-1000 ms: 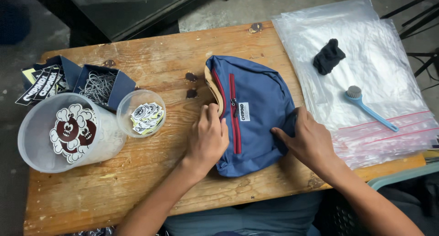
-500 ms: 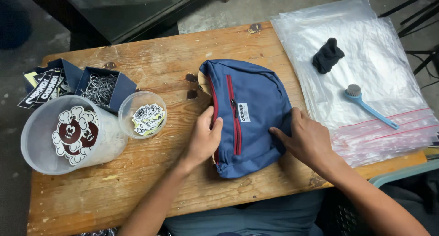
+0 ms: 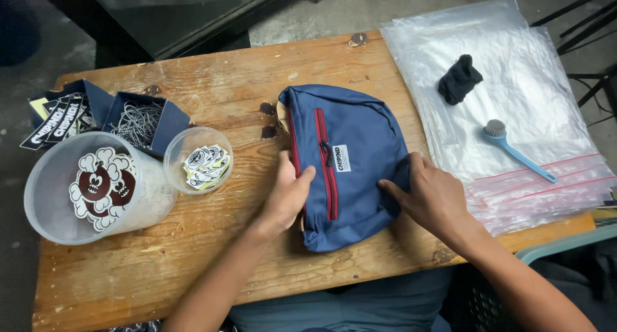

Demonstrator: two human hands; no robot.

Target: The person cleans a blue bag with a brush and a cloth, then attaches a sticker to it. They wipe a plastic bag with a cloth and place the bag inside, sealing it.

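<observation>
A blue zip pouch (image 3: 360,139) with red zippers and a small white label lies flat in the middle of the wooden table (image 3: 212,255). My left hand (image 3: 289,194) rests on the pouch's left edge, thumb against the red zipper. My right hand (image 3: 432,197) presses flat on the pouch's lower right side, fingers spread. Neither hand lifts the pouch.
A stack of clear zip bags (image 3: 514,107) lies at the right, with a black cloth (image 3: 459,80) and a blue brush (image 3: 514,151) on top. At the left stand a big plastic tub of stickers (image 3: 83,190), a small cup of stickers (image 3: 198,168) and dark boxes (image 3: 138,120) holding metal chains.
The pouch's open left flap has been closed flat. My left hand slid down along the left edge. My right hand stays on the right side.
</observation>
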